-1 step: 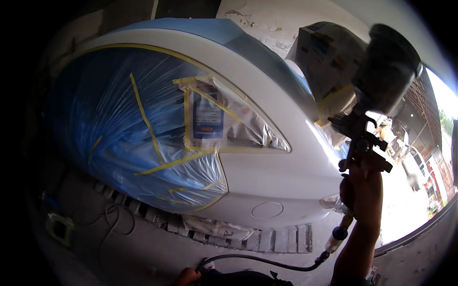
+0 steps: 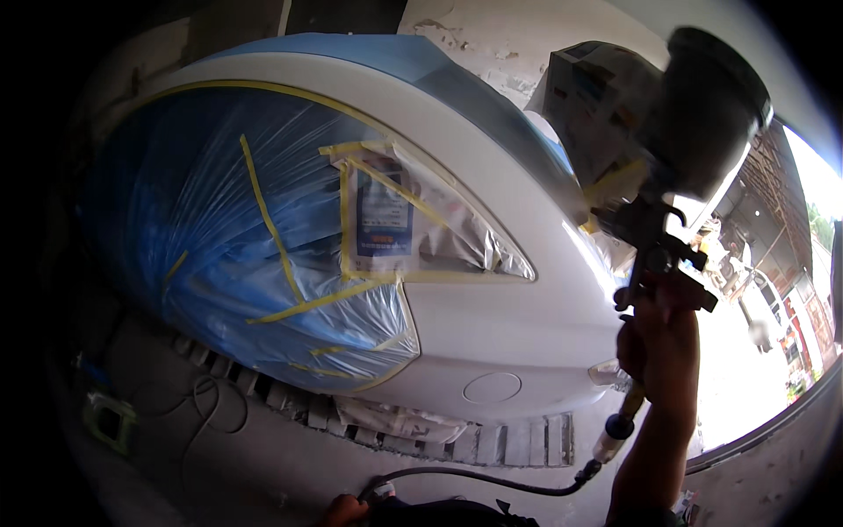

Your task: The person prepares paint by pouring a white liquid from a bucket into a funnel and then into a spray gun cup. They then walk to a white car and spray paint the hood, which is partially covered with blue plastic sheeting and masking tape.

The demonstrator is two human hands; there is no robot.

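The right grip point(image 2: 659, 338) is wrapped around the handle of a spray gun point(image 2: 657, 241), raised at the right, in front of the bright opening. The dark, rounded cup point(image 2: 709, 110) sits uppermost, likely so its contents can feed downward. The hose point(image 2: 492, 481) loops low, apparently clear of the white car body point(image 2: 509, 329), toward the left grip point(image 2: 344, 509) (mostly cut off by the lower edge, so I cannot tell whether it is closed on it). Blue film point(image 2: 211, 228), thin, creased and glossy, covers the side, presumably to shield it; strips of yellow tape point(image 2: 263, 206) pin its folds. A crinkled, printed paper sheet point(image 2: 428, 239) masks a tapering corner above the smooth, curved panel with its round flap point(image 2: 492, 387).
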